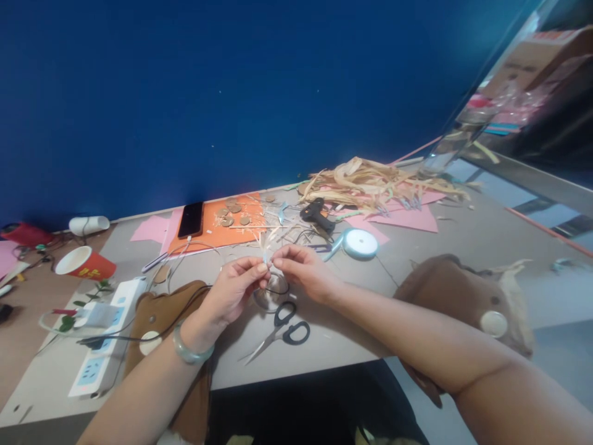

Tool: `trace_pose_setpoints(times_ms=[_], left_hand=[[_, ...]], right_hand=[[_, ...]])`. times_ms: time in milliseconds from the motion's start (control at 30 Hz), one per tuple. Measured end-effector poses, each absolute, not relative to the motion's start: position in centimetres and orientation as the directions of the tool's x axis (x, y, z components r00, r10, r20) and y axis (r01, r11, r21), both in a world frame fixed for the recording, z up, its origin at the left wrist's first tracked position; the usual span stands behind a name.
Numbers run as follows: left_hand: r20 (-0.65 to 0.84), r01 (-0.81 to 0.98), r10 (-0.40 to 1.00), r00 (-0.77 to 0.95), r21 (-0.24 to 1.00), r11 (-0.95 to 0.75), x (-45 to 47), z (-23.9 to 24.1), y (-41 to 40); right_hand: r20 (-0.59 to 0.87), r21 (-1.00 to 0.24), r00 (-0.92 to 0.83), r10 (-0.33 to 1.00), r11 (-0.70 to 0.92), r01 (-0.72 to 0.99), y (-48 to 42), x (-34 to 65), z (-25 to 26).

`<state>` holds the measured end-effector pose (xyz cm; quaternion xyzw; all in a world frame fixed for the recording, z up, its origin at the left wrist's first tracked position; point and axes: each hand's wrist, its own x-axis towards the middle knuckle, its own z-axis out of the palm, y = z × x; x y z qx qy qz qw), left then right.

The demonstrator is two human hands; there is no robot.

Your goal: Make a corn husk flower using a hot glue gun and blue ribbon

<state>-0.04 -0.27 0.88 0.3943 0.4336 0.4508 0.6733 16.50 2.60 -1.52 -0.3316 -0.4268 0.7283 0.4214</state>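
Between my fingertips, over the middle of the table, a small tuft of dried husk strips points upward, with a bit of pale blue ribbon at its neck. My left hand is closed around the tuft's lower end. Right beside it, my right hand pinches at the ribbon's neck; what its fingertips hold is too small to make out. Under the hands is a round transparent object, partly hidden. Black-handled scissors lie slightly open just in front of it. A pale blue ribbon roll is to the right.
Behind the hands are a black glue gun, a heap of dried husks and orange paper with small wooden discs. A phone lies on its left. A power strip and red paper cup stand at left.
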Motion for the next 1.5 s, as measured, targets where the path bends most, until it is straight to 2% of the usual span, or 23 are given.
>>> trace_pose_setpoints(times_ms=[433,967,1033,1233,1500], left_hand=[[-0.27,-0.228,0.903,0.334,0.906,0.356,-0.1,0.5,-0.4],[-0.283,-0.193,0.893,0.35,0.911,0.364,0.0,0.0,-0.3],[-0.275,-0.168,0.902,0.333,0.924,0.344,-0.1,0.0,-0.3],[-0.201,-0.204,0.972,0.122,0.953,0.222,-0.1,0.0,-0.2],[-0.161,-0.269,0.982,0.097,0.946,0.181,0.0,-0.5,-0.5]], right_hand=[[-0.098,-0.903,-0.455,0.885,-0.271,-0.334,2.5,16.5,-1.6],[-0.046,-0.905,-0.517,0.855,-0.254,-0.34,2.6,16.4,-1.8],[-0.054,-0.906,-0.507,0.86,-0.255,-0.337,2.7,16.4,-1.7],[-0.075,-0.91,-0.475,0.877,-0.256,-0.328,2.8,16.4,-1.5],[-0.073,-0.945,-0.568,0.82,-0.238,-0.223,2.7,16.6,-1.5]])
